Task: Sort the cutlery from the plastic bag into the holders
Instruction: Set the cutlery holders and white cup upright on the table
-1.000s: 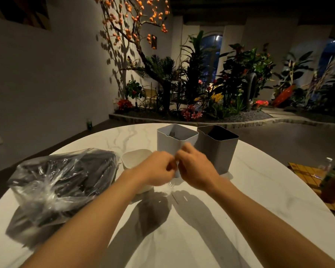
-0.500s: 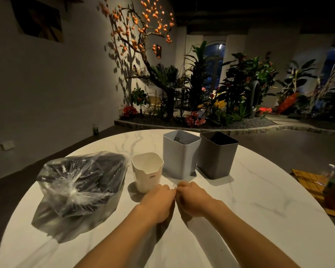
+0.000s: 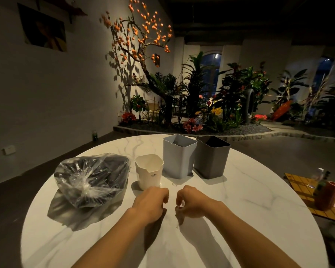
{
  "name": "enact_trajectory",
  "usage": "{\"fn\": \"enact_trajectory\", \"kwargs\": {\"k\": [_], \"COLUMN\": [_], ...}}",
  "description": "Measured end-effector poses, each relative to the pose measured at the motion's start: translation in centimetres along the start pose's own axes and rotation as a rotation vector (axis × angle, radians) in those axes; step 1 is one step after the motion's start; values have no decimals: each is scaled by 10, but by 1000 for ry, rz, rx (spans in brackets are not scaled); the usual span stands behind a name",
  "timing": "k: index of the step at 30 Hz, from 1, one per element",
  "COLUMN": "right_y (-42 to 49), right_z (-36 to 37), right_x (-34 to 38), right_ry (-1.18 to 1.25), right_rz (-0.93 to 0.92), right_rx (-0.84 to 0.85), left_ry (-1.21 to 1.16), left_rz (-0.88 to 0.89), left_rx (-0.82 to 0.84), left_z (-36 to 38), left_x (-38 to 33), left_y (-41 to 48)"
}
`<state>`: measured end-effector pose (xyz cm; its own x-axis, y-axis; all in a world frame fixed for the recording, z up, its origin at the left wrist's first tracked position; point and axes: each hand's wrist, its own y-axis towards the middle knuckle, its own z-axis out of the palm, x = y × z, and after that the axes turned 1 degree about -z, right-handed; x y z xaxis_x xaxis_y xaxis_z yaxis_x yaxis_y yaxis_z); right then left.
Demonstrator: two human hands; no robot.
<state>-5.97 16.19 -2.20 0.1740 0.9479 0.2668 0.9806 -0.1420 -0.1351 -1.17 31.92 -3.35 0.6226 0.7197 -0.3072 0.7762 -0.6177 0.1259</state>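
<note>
Head view is showing both hands hovering low over the white marble bench (image 3: 259, 200), close together but apart. Left hand (image 3: 150, 203) is curling into a loose fist, and whether anything is lying inside it I cannot tell. Right hand (image 3: 191, 203) is curling too, thumb and fingertips seeming to pinch something small and pale; too small to name. Just beyond the knuckles, three holders are standing in a row: a cream cup (image 3: 149, 174), a light grey holder (image 3: 179, 155) touching a dark grey holder (image 3: 212, 156). Dark handles seem to be showing inside the light grey one, so some sorting is probably done; the other two are giving nothing away from here. A faint fork-like shape is lying on the marble before the grey holders, possibly a clear utensil. To the left, the plastic bag (image 3: 92, 177) is sitting knotted and bulging with dark cutlery, so most of the work is looking undone.
</note>
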Motion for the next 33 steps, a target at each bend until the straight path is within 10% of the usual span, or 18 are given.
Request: {"fn": "enact_trajectory", "kwargs": {"k": [10,18,33], "right_y": [-8,29,100], "right_z": [-64,-103,-39], "right_x": [37,57,54], "right_ry": [92,225,-65], "right_rz": [-167,-252,-254], "right_rx": [-149,-643,-491], "left_ry": [-313,-489,-143], "left_rz": [21,-80,-33], "left_rx": [-227,-505,-421], "left_z": [-77,-124,-51], "left_x": [21,40,65], "left_y": [22,51,74]}}
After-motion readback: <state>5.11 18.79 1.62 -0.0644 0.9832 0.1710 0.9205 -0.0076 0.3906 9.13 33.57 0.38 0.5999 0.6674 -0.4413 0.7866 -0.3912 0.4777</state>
